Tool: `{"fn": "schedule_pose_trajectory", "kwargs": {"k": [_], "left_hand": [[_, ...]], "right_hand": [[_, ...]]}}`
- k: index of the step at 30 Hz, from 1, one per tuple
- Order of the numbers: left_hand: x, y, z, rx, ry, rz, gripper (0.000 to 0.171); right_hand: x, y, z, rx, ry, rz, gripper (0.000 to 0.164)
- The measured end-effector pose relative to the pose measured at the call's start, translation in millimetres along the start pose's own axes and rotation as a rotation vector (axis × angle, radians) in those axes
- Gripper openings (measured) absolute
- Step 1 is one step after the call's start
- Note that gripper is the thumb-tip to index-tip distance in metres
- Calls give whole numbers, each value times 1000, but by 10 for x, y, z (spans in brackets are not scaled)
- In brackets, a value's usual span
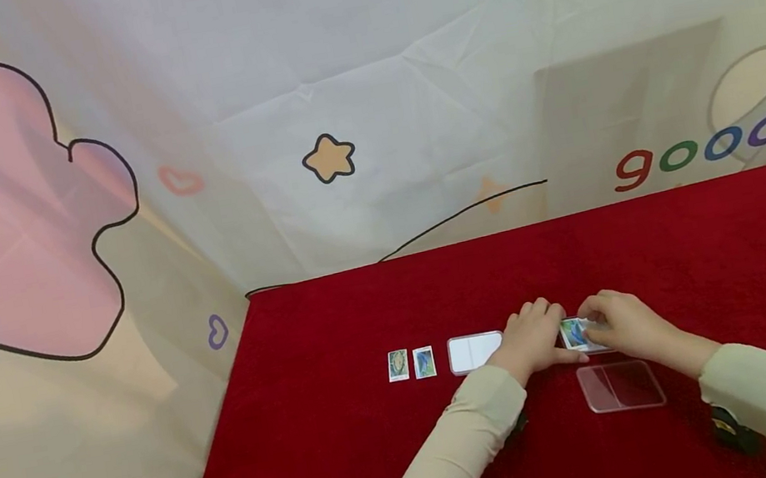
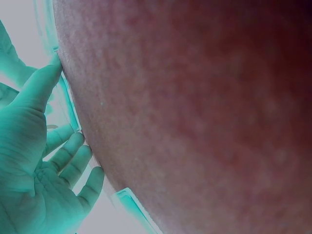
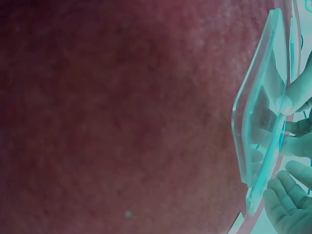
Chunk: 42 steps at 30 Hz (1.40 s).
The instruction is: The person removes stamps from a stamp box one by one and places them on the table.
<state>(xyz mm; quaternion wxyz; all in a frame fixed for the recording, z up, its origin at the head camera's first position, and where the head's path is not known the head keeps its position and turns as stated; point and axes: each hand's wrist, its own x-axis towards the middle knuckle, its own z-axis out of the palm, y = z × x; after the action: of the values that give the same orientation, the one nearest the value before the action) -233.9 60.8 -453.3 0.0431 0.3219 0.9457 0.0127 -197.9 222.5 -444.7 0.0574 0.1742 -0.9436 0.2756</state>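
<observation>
My right hand [image 1: 621,324] is over a small shallow case, thumb and forefinger pinching a picture card [image 1: 573,334] with a blue and green print near its right side. The card lies over the white inside of the case, whose right part my fingers cover. My left hand [image 1: 536,336] rests at the case's left end, its thumb along the near edge and its fingers toward the far side. In the left wrist view, the left fingers [image 2: 73,158] look loosely extended. A clear lid [image 1: 621,387] lies just nearer than the case.
Left of my left hand lies another clear-rimmed case [image 1: 474,352] with a white inside. Two small picture cards, one brownish [image 1: 398,365] and one blue [image 1: 424,362], lie farther left. Everything sits on a red cloth [image 1: 327,451] before a printed curtain [image 1: 388,86].
</observation>
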Motion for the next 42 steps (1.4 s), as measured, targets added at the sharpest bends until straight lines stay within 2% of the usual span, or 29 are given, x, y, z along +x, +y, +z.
{"fn": "schedule_pose_trajectory", "kwargs": {"k": [12,20,29,42], "left_hand": [[14,-24,34,-8,12,6,64],[2,-15,-3,-8,10,3,63],[9,-14,-16,-16,3,-3,63],[4,-6,-3,-20,-5,-2,62]], "right_hand": [[53,15,20,-26,-28,-17,23],[86,26,16,-45,-25,-41,21],[148,32,-35,-37,-98,-35,19],[170,66,-35,-34,-144,-26,21]]}}
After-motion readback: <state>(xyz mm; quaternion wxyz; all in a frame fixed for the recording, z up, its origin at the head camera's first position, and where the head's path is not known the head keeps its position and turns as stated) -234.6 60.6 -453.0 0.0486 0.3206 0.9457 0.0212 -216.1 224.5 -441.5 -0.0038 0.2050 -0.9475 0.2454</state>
